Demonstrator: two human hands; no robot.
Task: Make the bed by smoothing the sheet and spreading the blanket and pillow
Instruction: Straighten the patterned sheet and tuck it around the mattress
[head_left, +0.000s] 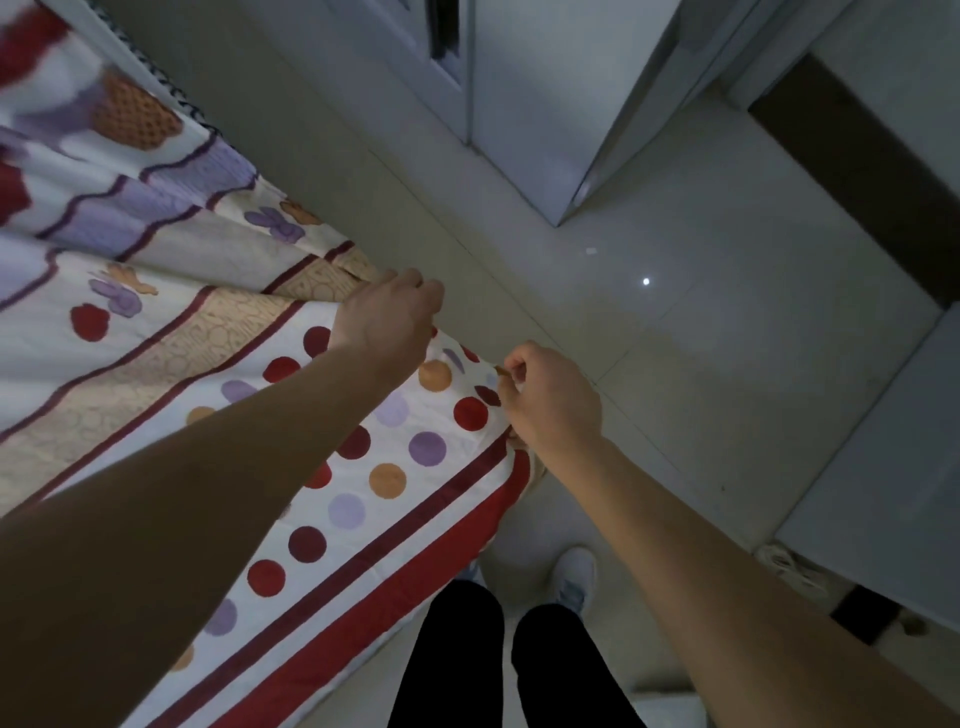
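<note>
A white blanket (171, 364) with red, purple and orange dots, beige bands and a red border fills the left half of the view and hangs over the floor. My left hand (387, 317) grips its edge at the upper middle, fingers curled round the fabric. Lower and to the right, my right hand (550, 400) pinches the same edge near the red border. The two hands hold the edge about a hand's width apart. No pillow is in view.
Glossy pale floor tiles (675, 312) fill the middle and right. Grey cabinet doors (519, 104) stand at the top, another grey unit (883, 467) at the right. My black trouser legs and white shoes (574, 577) are at the bottom centre.
</note>
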